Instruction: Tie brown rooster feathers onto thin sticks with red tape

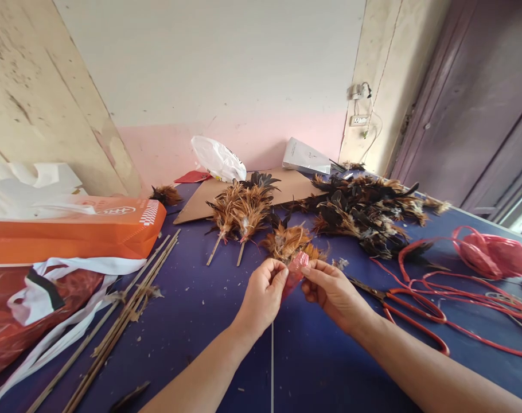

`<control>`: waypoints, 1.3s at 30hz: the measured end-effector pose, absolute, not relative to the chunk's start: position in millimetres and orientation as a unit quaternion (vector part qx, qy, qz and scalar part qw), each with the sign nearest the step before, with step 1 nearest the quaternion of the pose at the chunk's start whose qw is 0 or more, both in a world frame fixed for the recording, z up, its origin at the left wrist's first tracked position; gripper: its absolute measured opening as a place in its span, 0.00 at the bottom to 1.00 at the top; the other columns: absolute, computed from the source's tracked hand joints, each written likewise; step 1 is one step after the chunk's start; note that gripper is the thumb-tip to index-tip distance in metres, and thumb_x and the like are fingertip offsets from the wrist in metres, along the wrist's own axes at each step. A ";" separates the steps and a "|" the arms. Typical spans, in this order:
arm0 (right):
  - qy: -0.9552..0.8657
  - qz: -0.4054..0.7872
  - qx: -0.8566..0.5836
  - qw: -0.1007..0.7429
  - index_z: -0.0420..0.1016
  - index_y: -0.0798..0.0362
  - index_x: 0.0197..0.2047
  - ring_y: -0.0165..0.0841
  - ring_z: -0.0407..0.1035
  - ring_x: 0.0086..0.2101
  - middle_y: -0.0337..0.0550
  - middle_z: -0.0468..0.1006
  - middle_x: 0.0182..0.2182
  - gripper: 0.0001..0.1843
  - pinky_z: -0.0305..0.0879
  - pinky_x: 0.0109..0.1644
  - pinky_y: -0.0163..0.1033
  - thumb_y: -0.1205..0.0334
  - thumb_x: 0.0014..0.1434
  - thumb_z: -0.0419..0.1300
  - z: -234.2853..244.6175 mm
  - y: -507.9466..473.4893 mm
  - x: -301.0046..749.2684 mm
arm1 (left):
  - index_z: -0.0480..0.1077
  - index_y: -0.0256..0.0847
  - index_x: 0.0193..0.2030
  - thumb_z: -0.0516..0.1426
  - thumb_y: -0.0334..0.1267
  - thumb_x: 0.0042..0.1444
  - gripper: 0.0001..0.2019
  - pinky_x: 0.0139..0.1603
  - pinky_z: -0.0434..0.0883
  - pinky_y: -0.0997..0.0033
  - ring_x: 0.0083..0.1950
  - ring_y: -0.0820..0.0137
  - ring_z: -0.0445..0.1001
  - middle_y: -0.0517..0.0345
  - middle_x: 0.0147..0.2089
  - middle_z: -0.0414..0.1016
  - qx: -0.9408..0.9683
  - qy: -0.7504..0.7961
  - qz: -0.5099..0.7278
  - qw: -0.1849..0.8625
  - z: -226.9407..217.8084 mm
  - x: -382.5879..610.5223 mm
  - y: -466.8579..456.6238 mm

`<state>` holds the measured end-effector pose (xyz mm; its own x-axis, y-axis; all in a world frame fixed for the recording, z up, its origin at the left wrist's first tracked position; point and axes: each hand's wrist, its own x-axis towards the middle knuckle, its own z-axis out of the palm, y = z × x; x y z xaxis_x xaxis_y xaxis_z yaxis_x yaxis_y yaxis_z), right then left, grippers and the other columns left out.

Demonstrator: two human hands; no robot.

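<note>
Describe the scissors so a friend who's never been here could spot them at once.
On the blue table, find the right hand pinching red plastic. Just to its right, before you reach the ball of pink string, lie the scissors. Dark blades and two orange-red handle loops set them apart from that loose, trailing string.

Laid out on a dark blue tabletop (187, 321)
Carries an orange bag (127, 221) and thin sticks (113, 335) on the left, a brown cardboard sheet (196, 201) at the back, two feather bundles (247, 212) overlapping it, a heap of dark feathers (364, 206) to the right, and nearer, red-handled scissors (379, 294) and a tangle of pink plastic ribbon (497, 253).
</note>
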<state>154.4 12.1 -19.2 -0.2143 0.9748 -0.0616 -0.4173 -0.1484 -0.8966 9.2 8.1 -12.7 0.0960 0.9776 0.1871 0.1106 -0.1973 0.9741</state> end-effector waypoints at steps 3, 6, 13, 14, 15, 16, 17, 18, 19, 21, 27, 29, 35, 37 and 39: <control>-0.414 0.676 -0.349 0.499 0.69 0.56 0.31 0.23 0.59 0.20 0.37 0.68 0.21 0.13 0.52 0.22 0.30 0.56 0.46 0.63 -18.6 8.0 151.2 | 0.61 0.39 0.28 0.50 0.41 0.53 0.08 0.25 0.60 0.78 0.23 0.77 0.61 0.64 0.23 0.64 0.629 0.450 0.502 0.388 -11.7 10.3 5.4; -0.441 0.676 -0.348 0.478 0.70 0.57 0.31 0.21 0.57 0.19 0.38 0.69 0.23 0.13 0.51 0.22 0.30 0.56 0.46 0.63 -19.4 3.7 147.8 | 0.62 0.39 0.29 0.49 0.40 0.55 0.07 0.28 0.62 0.78 0.26 0.76 0.63 0.63 0.24 0.65 0.649 0.453 0.508 0.339 -10.5 11.0 2.8; -0.383 0.690 -0.364 0.494 0.66 0.56 0.26 0.23 0.61 0.19 0.35 0.66 0.19 0.12 0.52 0.21 0.29 0.58 0.44 0.64 -22.5 6.7 148.6 | 0.62 0.39 0.32 0.51 0.40 0.54 0.07 0.27 0.64 0.77 0.26 0.76 0.64 0.62 0.26 0.66 0.619 0.443 0.527 0.376 -14.1 12.4 4.6; -0.373 0.689 -0.370 0.500 0.65 0.56 0.26 0.23 0.61 0.18 0.34 0.66 0.18 0.13 0.52 0.20 0.29 0.58 0.44 0.64 -22.6 7.6 149.2 | 0.62 0.39 0.32 0.51 0.40 0.53 0.07 0.28 0.64 0.77 0.26 0.76 0.64 0.61 0.26 0.67 0.616 0.443 0.528 0.381 -14.8 12.6 5.0; -0.365 0.686 -0.374 0.506 0.65 0.55 0.25 0.23 0.61 0.18 0.34 0.66 0.18 0.13 0.51 0.20 0.29 0.59 0.43 0.64 -22.7 8.4 149.7 | 0.63 0.39 0.32 0.52 0.40 0.53 0.06 0.28 0.64 0.77 0.27 0.76 0.65 0.61 0.27 0.67 0.614 0.440 0.529 0.388 -15.4 12.8 5.2; -0.360 0.683 -0.375 0.513 0.64 0.55 0.25 0.22 0.60 0.17 0.34 0.65 0.17 0.12 0.51 0.19 0.29 0.59 0.43 0.64 -22.6 9.0 150.0 | 0.63 0.38 0.32 0.53 0.39 0.52 0.06 0.29 0.64 0.77 0.27 0.76 0.65 0.60 0.28 0.68 0.609 0.434 0.530 0.398 -15.9 13.1 5.4; -0.355 0.681 -0.375 0.519 0.64 0.56 0.25 0.22 0.58 0.17 0.33 0.65 0.17 0.12 0.50 0.19 0.29 0.60 0.44 0.64 -22.2 9.3 150.2 | 0.63 0.38 0.33 0.54 0.39 0.51 0.06 0.30 0.65 0.77 0.28 0.76 0.66 0.60 0.28 0.68 0.604 0.428 0.531 0.412 -16.2 13.3 5.4; -0.351 0.681 -0.373 0.523 0.65 0.56 0.24 0.21 0.57 0.16 0.33 0.64 0.17 0.12 0.49 0.19 0.28 0.60 0.43 0.64 -21.8 9.5 150.2 | 0.63 0.38 0.34 0.54 0.38 0.50 0.07 0.30 0.65 0.76 0.29 0.75 0.67 0.59 0.29 0.69 0.596 0.421 0.533 0.428 -16.3 13.5 5.4; -0.348 0.682 -0.370 0.526 0.65 0.56 0.24 0.20 0.55 0.16 0.33 0.64 0.17 0.12 0.49 0.19 0.28 0.60 0.43 0.64 -21.2 9.4 150.1 | 0.63 0.38 0.34 0.55 0.38 0.50 0.07 0.31 0.65 0.76 0.30 0.75 0.67 0.59 0.30 0.69 0.587 0.415 0.535 0.443 -16.2 13.7 5.3; -0.348 0.686 -0.364 0.525 0.66 0.56 0.24 0.19 0.54 0.16 0.33 0.65 0.18 0.12 0.48 0.19 0.29 0.59 0.43 0.64 -20.0 8.8 149.6 | 0.63 0.37 0.36 0.56 0.37 0.49 0.08 0.33 0.66 0.75 0.31 0.74 0.68 0.57 0.31 0.69 0.568 0.402 0.540 0.474 -15.4 14.0 5.1; -0.426 0.641 -0.381 0.512 0.67 0.57 0.26 0.22 0.55 0.19 0.34 0.64 0.18 0.14 0.50 0.22 0.30 0.54 0.44 0.63 -21.3 7.7 149.4 | 0.63 0.37 0.37 0.58 0.34 0.45 0.11 0.37 0.67 0.71 0.34 0.72 0.70 0.56 0.32 0.70 0.561 0.383 0.531 0.507 -15.2 16.0 3.7; -0.449 0.615 -0.385 0.522 0.66 0.56 0.24 0.22 0.55 0.19 0.34 0.64 0.18 0.15 0.50 0.23 0.31 0.53 0.45 0.63 -22.2 8.1 149.7 | 0.63 0.37 0.38 0.58 0.33 0.45 0.12 0.37 0.68 0.70 0.34 0.71 0.71 0.56 0.32 0.71 0.567 0.380 0.504 0.529 -16.9 16.9 3.3; -0.462 0.574 -0.397 0.547 0.64 0.55 0.25 0.23 0.54 0.19 0.34 0.63 0.17 0.15 0.50 0.22 0.31 0.52 0.47 0.60 -19.2 7.9 148.9 | 0.68 0.35 0.34 0.58 0.31 0.44 0.08 0.39 0.67 0.70 0.35 0.70 0.72 0.54 0.32 0.74 0.586 0.387 0.416 0.577 -16.9 16.4 1.6; -0.462 0.564 -0.395 0.559 0.63 0.55 0.25 0.22 0.53 0.18 0.34 0.63 0.18 0.14 0.50 0.21 0.31 0.53 0.48 0.60 -16.8 8.4 149.3 | 0.69 0.35 0.30 0.57 0.30 0.42 0.05 0.36 0.66 0.73 0.32 0.71 0.70 0.57 0.29 0.73 0.605 0.399 0.387 0.570 -17.1 16.1 0.3; -0.458 0.556 -0.395 0.571 0.63 0.55 0.25 0.22 0.53 0.19 0.33 0.64 0.18 0.14 0.51 0.22 0.30 0.53 0.48 0.60 -13.9 9.9 151.1 | 0.70 0.36 0.26 0.57 0.30 0.41 0.03 0.32 0.65 0.74 0.28 0.73 0.69 0.60 0.25 0.71 0.624 0.413 0.352 0.563 -18.9 16.6 -1.4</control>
